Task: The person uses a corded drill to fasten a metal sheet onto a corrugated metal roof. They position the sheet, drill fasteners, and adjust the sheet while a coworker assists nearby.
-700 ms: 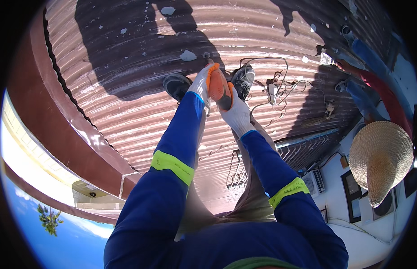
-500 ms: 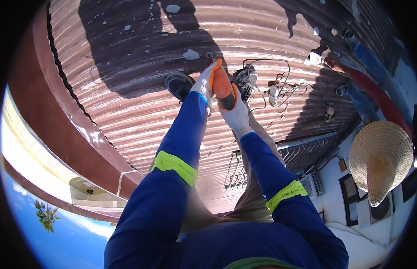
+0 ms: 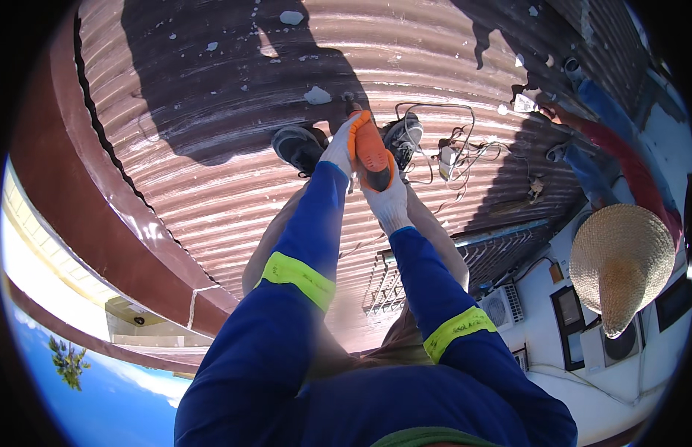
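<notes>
An orange angle grinder (image 3: 372,149) with a dark rear end points away from me, low over the corrugated roof between my feet. My left hand (image 3: 341,145), in a white glove with orange coated fingers, is closed around its front part. Behind it, my right hand (image 3: 389,200), gloved the same way, wraps the rear end of the body. A small round attachment (image 3: 349,97) shows at the far tip, in shadow; its exact kind is unclear. My dark shoes (image 3: 300,147) stand on either side of the tool.
Cables and a white power strip (image 3: 447,158) lie right of my feet. A co-worker in a straw hat (image 3: 621,261) reaches a hand holding something white (image 3: 525,103) toward the roof. Metal grating (image 3: 495,249) lies at the right; the roof's edge (image 3: 130,175) runs along the left.
Both hands and the grinder have shifted slightly nearer to me, still in the same grip. The view has turned a little. The co-worker's white object has moved slightly relative to the roof.
</notes>
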Action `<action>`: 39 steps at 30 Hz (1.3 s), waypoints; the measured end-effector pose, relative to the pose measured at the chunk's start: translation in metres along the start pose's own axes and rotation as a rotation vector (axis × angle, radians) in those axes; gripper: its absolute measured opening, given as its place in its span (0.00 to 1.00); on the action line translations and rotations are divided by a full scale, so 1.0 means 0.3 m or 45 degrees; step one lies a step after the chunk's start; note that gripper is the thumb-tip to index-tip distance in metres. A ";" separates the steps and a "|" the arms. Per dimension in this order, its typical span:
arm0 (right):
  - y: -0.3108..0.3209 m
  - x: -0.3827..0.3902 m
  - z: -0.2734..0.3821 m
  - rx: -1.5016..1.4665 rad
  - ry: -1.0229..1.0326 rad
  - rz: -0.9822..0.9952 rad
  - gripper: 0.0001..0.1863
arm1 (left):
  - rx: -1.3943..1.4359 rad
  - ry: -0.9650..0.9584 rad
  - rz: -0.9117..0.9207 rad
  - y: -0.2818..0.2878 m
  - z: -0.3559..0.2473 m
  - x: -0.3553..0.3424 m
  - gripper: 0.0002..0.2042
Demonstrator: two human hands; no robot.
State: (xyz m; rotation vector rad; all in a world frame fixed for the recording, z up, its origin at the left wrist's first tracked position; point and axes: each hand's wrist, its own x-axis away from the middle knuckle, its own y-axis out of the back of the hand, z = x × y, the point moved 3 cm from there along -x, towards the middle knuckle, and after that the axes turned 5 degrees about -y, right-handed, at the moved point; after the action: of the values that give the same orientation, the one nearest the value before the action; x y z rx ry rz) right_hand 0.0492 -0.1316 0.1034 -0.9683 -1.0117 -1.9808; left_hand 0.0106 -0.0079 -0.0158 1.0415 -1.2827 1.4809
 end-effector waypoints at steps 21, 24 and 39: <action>0.000 -0.002 0.030 0.308 0.045 -0.024 0.48 | 0.231 0.006 0.078 0.028 0.038 0.029 0.16; -0.005 0.016 0.028 0.320 0.013 -0.003 0.44 | 0.238 0.078 0.095 0.038 0.035 0.041 0.15; -0.022 -0.004 0.011 0.332 0.072 -0.002 0.50 | 0.256 0.057 -0.022 0.002 0.014 0.070 0.18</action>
State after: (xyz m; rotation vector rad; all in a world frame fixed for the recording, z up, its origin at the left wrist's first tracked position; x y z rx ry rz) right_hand 0.0453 -0.1257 0.1016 -0.7650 -1.2037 -1.8109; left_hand 0.0049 -0.0100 0.0047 1.1390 -1.1070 1.6361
